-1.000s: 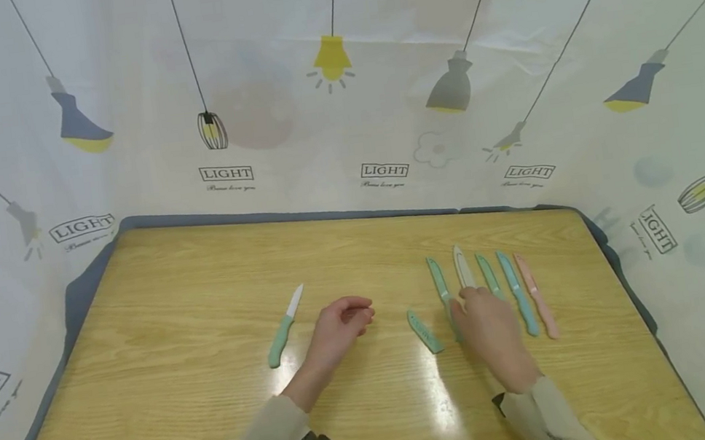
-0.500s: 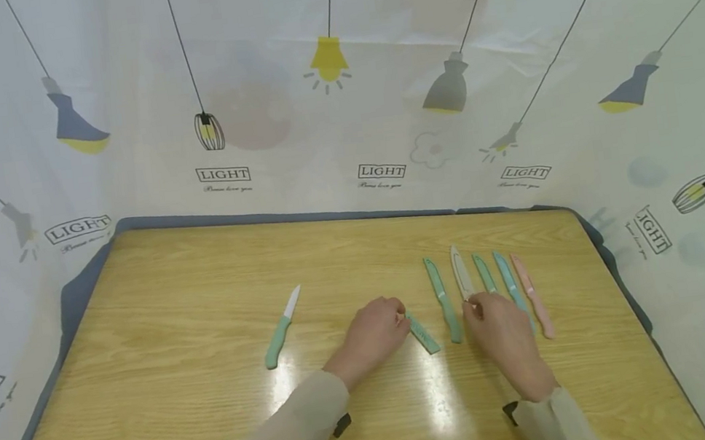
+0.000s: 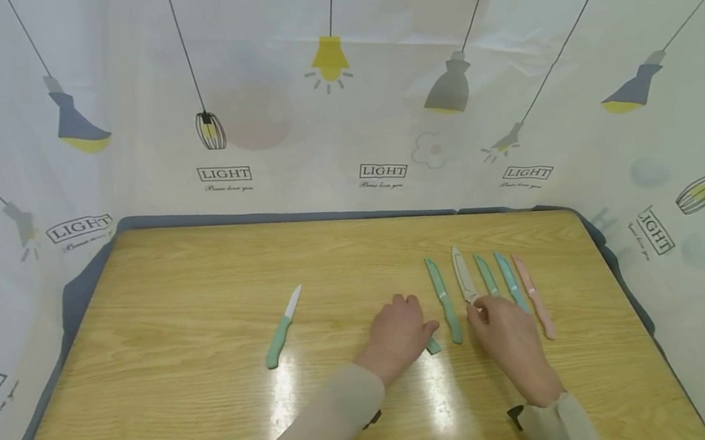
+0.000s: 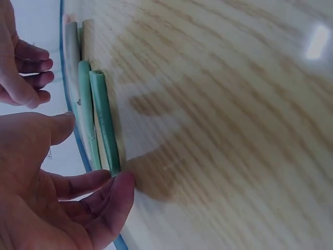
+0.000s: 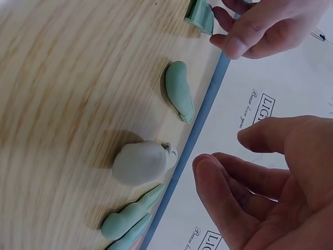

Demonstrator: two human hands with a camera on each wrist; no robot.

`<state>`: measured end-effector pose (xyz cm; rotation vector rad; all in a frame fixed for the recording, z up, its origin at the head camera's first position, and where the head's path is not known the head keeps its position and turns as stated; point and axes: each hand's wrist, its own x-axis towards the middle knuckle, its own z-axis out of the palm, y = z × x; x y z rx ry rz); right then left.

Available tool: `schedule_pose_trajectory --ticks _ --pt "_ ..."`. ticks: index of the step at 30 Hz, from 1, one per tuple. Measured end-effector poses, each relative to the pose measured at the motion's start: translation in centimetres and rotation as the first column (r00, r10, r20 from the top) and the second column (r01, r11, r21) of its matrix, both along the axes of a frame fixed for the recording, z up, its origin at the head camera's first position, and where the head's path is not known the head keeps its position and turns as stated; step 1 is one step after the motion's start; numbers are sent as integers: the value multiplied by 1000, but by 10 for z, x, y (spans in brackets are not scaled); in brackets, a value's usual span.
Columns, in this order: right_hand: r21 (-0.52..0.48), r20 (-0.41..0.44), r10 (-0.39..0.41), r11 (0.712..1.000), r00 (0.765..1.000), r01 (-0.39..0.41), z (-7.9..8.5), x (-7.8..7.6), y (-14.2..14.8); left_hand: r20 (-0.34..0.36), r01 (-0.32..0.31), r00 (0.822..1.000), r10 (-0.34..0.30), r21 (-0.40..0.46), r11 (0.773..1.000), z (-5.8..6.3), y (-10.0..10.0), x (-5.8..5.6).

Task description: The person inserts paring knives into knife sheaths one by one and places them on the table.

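My left hand [image 3: 398,335] reaches over a loose green knife sheath [image 3: 433,346] and hides most of it. In the left wrist view its fingertips are right at the far end of this sheath, with the thumb apart and the fingers gently bent. My right hand [image 3: 511,336] hovers beside a cream-white knife [image 3: 462,272], nothing in its loosely bent fingers. That knife's thick handle [image 5: 139,162] lies on the table, apart from the hand in the right wrist view. Between the hands lies a sheathed green knife [image 3: 445,304].
A bare-bladed knife with a green handle [image 3: 282,331] lies to the left. Right of the white knife are another green knife [image 3: 487,277], a blue knife [image 3: 511,281] and a pink knife [image 3: 533,293]. Printed cloth walls [image 3: 286,111] surround the wooden table [image 3: 172,308].
My left hand has moved right, from beside the bare-bladed knife to over the green sheath. My right hand has shifted slightly toward me and right, uncovering the neighbouring green knife.
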<state>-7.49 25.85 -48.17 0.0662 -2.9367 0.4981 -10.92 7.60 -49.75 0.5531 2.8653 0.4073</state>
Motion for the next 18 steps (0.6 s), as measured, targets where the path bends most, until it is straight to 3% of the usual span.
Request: schedule_pose_trajectory --ticks 6,11,18 --pt "-9 16 -13 1000 1000 13 -1 0 1 -23 -25 999 24 -35 999 -5 8 0" --pt "-5 18 -20 1000 1000 20 -1 -1 1 -70 -9 998 4 -66 998 -6 8 0" --pt "-6 24 -25 1000 999 25 -1 -3 0 -50 -1 999 -1 -32 999 -4 2 -1"
